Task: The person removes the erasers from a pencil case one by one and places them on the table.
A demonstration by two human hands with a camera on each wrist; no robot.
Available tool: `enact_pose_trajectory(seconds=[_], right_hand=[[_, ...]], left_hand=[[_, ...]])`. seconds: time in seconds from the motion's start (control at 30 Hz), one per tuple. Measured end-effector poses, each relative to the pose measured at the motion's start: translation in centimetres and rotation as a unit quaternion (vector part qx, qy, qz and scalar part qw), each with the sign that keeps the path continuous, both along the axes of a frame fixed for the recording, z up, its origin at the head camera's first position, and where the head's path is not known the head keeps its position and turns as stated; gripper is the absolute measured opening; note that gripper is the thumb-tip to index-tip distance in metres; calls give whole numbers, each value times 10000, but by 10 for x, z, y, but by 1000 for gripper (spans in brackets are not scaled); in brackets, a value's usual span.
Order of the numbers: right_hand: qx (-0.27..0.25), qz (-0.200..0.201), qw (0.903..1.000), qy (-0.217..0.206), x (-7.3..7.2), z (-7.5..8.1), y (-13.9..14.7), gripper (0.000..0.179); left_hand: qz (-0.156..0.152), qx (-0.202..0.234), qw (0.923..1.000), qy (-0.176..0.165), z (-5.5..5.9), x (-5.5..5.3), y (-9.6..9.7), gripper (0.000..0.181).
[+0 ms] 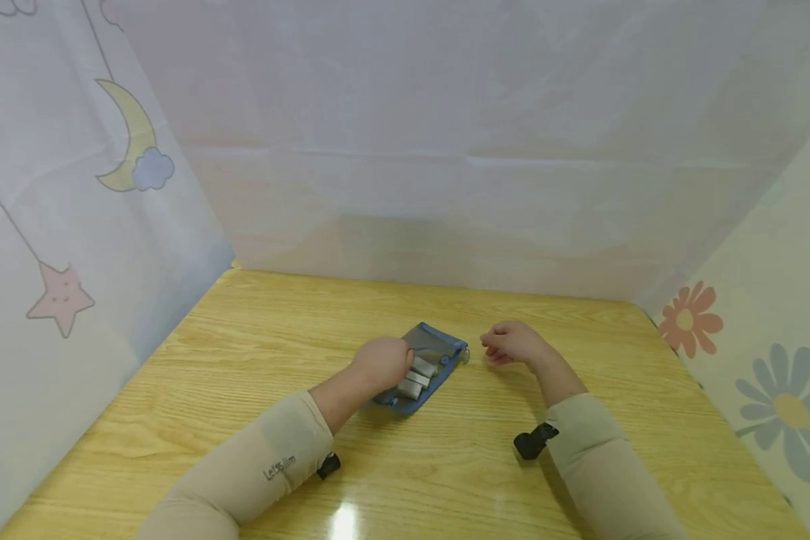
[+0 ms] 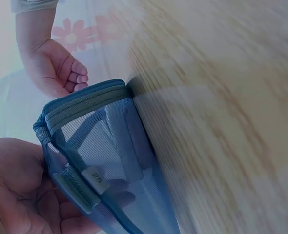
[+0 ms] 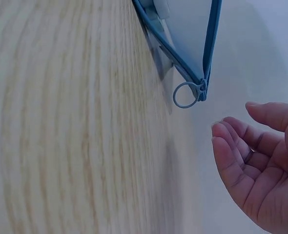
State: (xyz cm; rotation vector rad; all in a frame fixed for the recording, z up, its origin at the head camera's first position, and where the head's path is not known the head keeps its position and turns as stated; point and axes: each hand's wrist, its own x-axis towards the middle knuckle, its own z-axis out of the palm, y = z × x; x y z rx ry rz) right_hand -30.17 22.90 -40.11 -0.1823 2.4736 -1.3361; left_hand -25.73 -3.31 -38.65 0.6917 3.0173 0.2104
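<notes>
A blue-edged mesh zipper pouch (image 1: 439,341) is tilted over the middle of the table, with several silvery-grey flat pieces (image 1: 410,388) showing inside it. My left hand (image 1: 381,364) grips its left side; in the left wrist view some of its fingers (image 2: 119,197) show through the mesh, beside a small white tag (image 2: 95,179). From the right wrist, the pouch's blue zipper edges (image 3: 211,44) stand apart and meet at a corner where a round pull ring (image 3: 174,97) hangs. Just right of that corner, my right hand (image 1: 516,343) hovers with loosely bent fingers, holding nothing.
The pale wood-grain table (image 1: 243,360) reaches back to a fabric wall (image 1: 405,187). More printed fabric stands at both sides, with a moon (image 1: 131,127) on the left and flowers (image 1: 790,409) on the right. Each wrist carries a black camera (image 1: 533,442).
</notes>
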Motion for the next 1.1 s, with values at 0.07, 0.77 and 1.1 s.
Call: enact_pose_trajectory(seconds=[0.07, 0.77, 1.1], right_hand=[[17, 45, 10000, 20, 2, 3, -2, 34], [38, 386, 9992, -17, 17, 14, -12, 31], [-176, 497, 9986, -70, 27, 13, -19, 23]], left_hand=[[91, 42, 9999, 7, -1, -2, -1, 35], [548, 2130, 9731, -693, -14, -27, -10, 34], [1138, 3052, 9367, -1283, -31, -29, -18, 38]])
